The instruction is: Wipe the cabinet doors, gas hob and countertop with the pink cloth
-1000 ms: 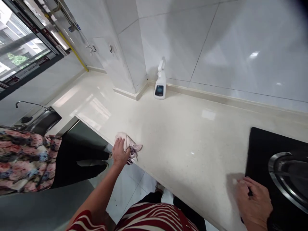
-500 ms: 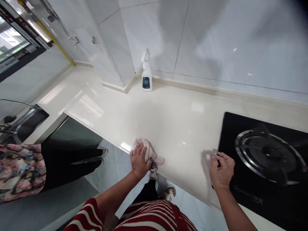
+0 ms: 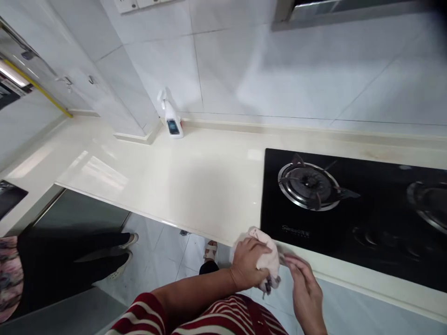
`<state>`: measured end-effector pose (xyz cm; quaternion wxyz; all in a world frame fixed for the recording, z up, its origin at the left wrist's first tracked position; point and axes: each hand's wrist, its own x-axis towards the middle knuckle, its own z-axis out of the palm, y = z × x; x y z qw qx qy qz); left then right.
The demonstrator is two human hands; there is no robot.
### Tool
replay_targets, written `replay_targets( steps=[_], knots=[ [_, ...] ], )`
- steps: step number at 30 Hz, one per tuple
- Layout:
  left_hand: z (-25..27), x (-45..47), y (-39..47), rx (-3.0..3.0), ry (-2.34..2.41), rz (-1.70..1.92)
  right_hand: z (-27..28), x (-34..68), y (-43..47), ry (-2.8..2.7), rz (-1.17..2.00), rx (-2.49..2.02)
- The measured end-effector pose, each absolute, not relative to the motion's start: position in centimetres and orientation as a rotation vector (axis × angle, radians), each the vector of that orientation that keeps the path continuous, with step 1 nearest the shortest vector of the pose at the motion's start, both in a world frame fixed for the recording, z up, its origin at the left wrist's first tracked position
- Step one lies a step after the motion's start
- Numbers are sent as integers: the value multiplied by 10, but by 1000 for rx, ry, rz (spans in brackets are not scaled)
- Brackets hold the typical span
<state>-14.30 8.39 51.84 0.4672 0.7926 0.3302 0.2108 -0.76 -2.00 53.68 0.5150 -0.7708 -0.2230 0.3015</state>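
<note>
My left hand [image 3: 249, 263] is closed over a pale pink cloth [image 3: 270, 246] at the counter's front edge, just by the near left corner of the black gas stove [image 3: 275, 218]. Part of the cloth hangs over the edge, with darker patches at its lower end. Close beside it on the right, my right hand [image 3: 307, 291] has its fingers pressed together, tips against the cloth's side. A small thin thing shows at those fingertips, too indistinct to name.
A white spray bottle [image 3: 172, 122] stands against the tiled wall on the cream counter [image 3: 150, 172]. The stove's left burner [image 3: 309, 184] carries a pan support. Another person's legs [image 3: 98, 251] are at the left, near the sink [image 3: 10, 197].
My view has swung to the right. My left hand has slid the cloth right along the counter's edge to the stove corner. My right hand has come off the stove's left edge, towards the front.
</note>
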Motion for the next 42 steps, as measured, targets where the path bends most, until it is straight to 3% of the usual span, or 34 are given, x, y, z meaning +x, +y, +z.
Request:
replay_targets(
  steps=[6,12,16,20,24,28,36,39,42],
  knots=[
    [555,-119,61,1168,753,481,546,-9,-53,-59,1213,-1505],
    [577,-159,75,1506,625,509,579,-33,5,-165,1472,-1335],
    [583,-200,116,1962,744,577,593,-36,52,-417,1315,-1326],
    [572,-244,181,2328,1213,591,590,-8,124,-778,1026,-1506],
    [546,-289,245,2361,1734,457,581,27,200,-1281,574,-1991],
    [522,-313,271,2352,1806,469,564,27,235,-1410,470,-2143],
    [503,-320,267,2438,1780,715,539,-30,168,-1675,98,-2279],
    [505,-321,269,2451,1767,636,540,-51,110,-1727,223,-2103],
    [509,-319,270,2456,1776,578,543,-68,53,-1675,561,-1869]
  ],
)
